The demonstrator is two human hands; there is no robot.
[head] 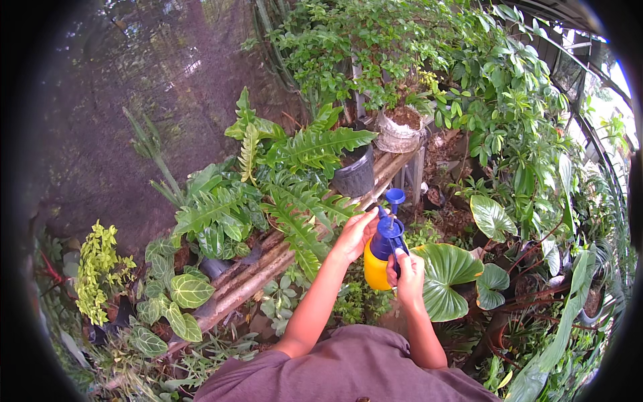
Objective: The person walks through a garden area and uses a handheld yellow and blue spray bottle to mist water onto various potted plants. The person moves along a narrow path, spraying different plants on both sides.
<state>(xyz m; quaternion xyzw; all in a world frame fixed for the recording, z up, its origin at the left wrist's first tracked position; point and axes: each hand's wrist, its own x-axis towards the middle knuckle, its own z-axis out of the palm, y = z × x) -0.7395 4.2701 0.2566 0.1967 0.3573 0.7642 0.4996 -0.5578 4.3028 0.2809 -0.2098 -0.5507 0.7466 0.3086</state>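
Observation:
In front of my body I hold a pump pressure sprayer with a yellow tank [376, 269] and a blue top [390, 227]. A blue pump knob [395, 196] stands raised on its shaft above the top. My right hand [408, 274] is wrapped around the blue handle on the near right side. The fingers of my left hand [355, 235] are at the blue nozzle [382, 212] on the far left side, and they partly hide it. Just past my left hand are the lobed green leaves [296, 221] of a potted plant.
A wooden bench [271, 255] runs diagonally, bearing a black pot [355, 173] and a whitish pot [399, 131] of soil. Dark netting [201, 65] hangs at the back left. One broad leaf [444, 279] reaches close to my right hand. Variegated plants [188, 291] grow at the lower left.

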